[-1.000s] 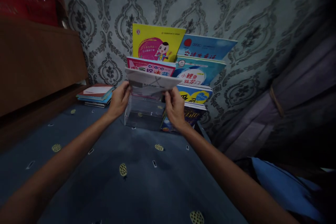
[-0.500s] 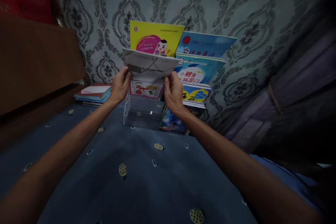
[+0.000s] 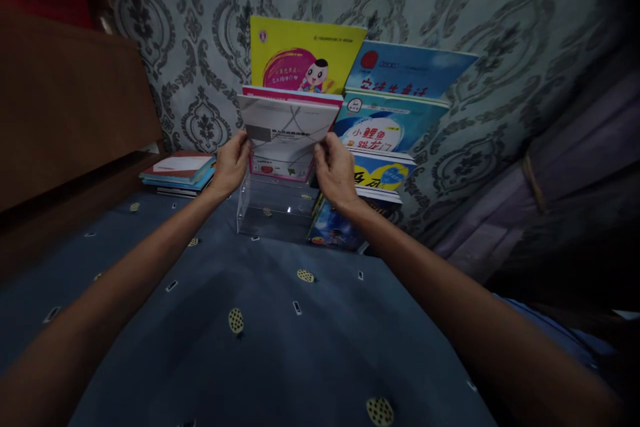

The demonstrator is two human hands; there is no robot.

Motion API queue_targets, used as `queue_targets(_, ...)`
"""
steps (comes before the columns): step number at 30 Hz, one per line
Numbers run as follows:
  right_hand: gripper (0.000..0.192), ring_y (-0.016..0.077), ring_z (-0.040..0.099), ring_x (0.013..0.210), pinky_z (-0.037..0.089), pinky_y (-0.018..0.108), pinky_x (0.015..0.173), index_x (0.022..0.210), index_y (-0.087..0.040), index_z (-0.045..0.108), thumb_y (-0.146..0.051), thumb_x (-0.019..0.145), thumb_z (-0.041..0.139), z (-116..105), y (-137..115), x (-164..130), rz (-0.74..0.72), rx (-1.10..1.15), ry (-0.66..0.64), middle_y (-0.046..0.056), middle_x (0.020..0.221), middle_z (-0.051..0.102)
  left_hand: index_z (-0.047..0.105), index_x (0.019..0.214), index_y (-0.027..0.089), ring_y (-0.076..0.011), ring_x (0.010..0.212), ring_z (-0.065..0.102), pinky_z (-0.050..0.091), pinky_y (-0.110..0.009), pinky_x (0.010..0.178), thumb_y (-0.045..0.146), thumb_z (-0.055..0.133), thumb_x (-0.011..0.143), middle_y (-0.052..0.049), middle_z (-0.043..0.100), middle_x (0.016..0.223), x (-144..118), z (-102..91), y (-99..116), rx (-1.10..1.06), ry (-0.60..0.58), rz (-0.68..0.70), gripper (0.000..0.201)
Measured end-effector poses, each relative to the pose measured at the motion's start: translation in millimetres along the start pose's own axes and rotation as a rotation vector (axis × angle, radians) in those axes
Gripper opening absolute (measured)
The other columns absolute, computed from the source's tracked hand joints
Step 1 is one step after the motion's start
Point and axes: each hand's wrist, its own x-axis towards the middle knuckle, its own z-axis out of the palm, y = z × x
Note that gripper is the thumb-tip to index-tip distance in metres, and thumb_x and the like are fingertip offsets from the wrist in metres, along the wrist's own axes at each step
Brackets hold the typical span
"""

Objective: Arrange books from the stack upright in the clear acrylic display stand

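both hands, the left hand [image 3: 231,165] and the right hand [image 3: 335,172], have their fingers closed on the side edges of a grey-white booklet [image 3: 286,125], held upright just in front of the pink book [image 3: 280,167] in the left column of the clear tiered rack [image 3: 274,208]. the right column looks full with the blue books [image 3: 385,137], while the lower left tiers show bare. the booklet seems not yet seated, and a small stack of books [image 3: 179,173] lies on the bed [image 3: 260,333] well to the left.
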Motion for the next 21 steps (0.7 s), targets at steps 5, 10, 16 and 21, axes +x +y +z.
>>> queue_targets(5,0.014,0.0223,0.059,0.081,0.05,0.041,0.082,0.094,-0.025,0.053,-0.033,0.101,0.044,-6.2,-0.5,5.5,0.0,-0.006,0.037,0.004,0.087,0.061,0.064,0.101,0.018,-0.0205,0.09,0.065,0.052,-0.033,0.087,0.028,0.044,0.099,-0.006,0.068,0.093,0.6,1.9,-3.6,0.039,-0.048,0.01,0.023)
queue_targets(10,0.015,0.0235,0.06,0.085,0.05,0.043,0.085,0.095,-0.025,0.055,-0.034,0.1,0.045,-12.1,1.0,10.0,-0.022,-0.015,0.048,0.005,0.088,0.063,0.064,0.096,0.019,-0.0214,0.088,0.064,0.051,-0.034,0.086,0.027,0.045,0.097,-0.006,0.067,0.09,-0.9,3.6,-5.2,0.087,-0.051,0.014,0.021)
queue_targets(16,0.009,0.0227,0.061,0.082,0.05,0.04,0.082,0.089,-0.025,0.055,-0.027,0.096,0.048,-12.5,3.8,10.3,0.004,-0.012,0.029,0.004,0.084,0.063,0.062,0.087,0.02,-0.0219,0.089,0.061,0.048,-0.034,0.087,0.025,0.051,0.093,-0.005,0.063,0.086,-0.7,5.5,-10.9,0.204,-0.023,0.014,0.014)
queue_targets(21,0.011,0.0229,0.06,0.079,0.05,0.043,0.082,0.083,-0.024,0.054,-0.016,0.09,0.051,-13.7,3.4,10.1,0.029,-0.027,0.007,0.003,0.081,0.063,0.06,0.079,0.021,-0.0236,0.088,0.059,0.047,-0.036,0.089,0.02,0.05,0.09,-0.005,0.058,0.081,-0.8,7.6,-12.6,0.252,-0.045,-0.013,0.014)
